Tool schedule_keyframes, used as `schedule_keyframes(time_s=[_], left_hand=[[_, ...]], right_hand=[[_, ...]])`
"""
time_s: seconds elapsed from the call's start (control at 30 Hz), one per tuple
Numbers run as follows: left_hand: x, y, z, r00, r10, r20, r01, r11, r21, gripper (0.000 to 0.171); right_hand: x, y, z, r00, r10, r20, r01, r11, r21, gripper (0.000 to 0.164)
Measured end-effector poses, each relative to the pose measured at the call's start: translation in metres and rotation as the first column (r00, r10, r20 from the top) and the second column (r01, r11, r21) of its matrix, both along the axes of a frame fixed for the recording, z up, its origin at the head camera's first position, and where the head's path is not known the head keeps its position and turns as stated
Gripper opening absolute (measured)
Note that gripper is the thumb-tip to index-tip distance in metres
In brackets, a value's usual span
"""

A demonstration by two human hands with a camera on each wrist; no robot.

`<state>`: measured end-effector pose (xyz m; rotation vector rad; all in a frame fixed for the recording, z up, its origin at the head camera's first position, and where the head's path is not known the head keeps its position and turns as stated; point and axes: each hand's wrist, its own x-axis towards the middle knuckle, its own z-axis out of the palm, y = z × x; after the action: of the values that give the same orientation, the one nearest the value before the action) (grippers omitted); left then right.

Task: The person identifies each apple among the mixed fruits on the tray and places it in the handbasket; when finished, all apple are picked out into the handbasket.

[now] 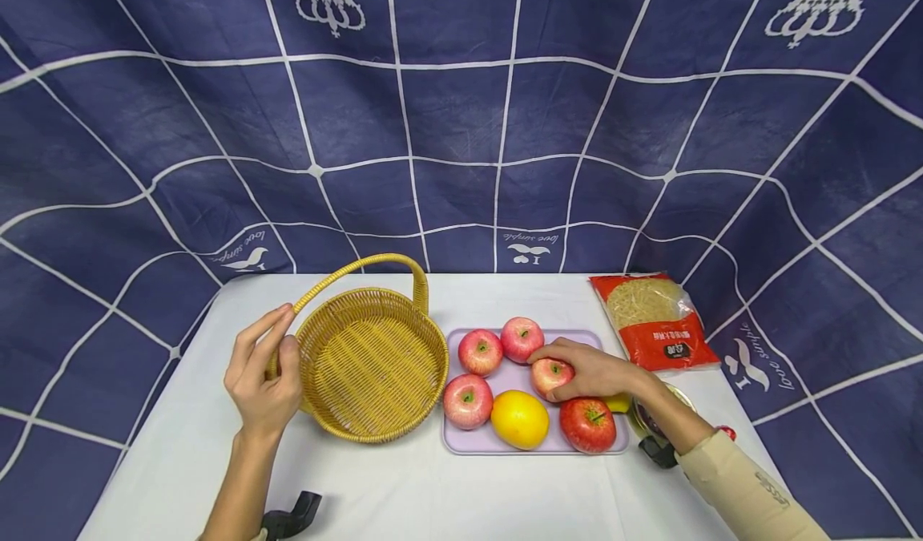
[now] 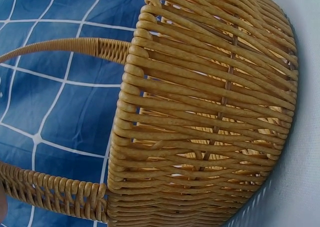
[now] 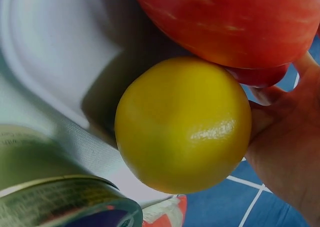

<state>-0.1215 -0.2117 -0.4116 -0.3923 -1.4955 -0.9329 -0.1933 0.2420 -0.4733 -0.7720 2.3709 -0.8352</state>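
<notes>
Place is looking like curtained-off booth, rm type unclear: navy gridded fabric (image 1: 454,116) is hanging round 3 sides of wht-clothed tbl (image 1: 389,493).

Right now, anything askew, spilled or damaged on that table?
Nothing really stands out. The wicker basket stands upright, the visible apples look undamaged, and no spill shows. Mildest oddity: the red bag at far right lies slanted to the tray. The tin is partly hidden, so can't vouch for it.
</notes>
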Motion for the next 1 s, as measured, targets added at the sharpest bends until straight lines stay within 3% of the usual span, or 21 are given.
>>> schedule_keyframes(time_s=[0.53, 1.0], left_hand=[[0.002, 0.002, 0.003, 1.000, 0.001, 0.005, -0.001, 1.000, 0.007, 0.020], [0.003, 0.003, 0.003, 1.000, -0.011, -0.008, 0.011, 1.000, 0.007, 0.019]], right_hand=[[0.002, 0.000, 0.004, 0.999, 0.006, -0.037, -0.007, 1.000, -0.008, 0.058], [0.001, 0.002, 0.021, 1.000, -0.007, -0.023, 0.006, 1.000, -0.025, 0.058]])
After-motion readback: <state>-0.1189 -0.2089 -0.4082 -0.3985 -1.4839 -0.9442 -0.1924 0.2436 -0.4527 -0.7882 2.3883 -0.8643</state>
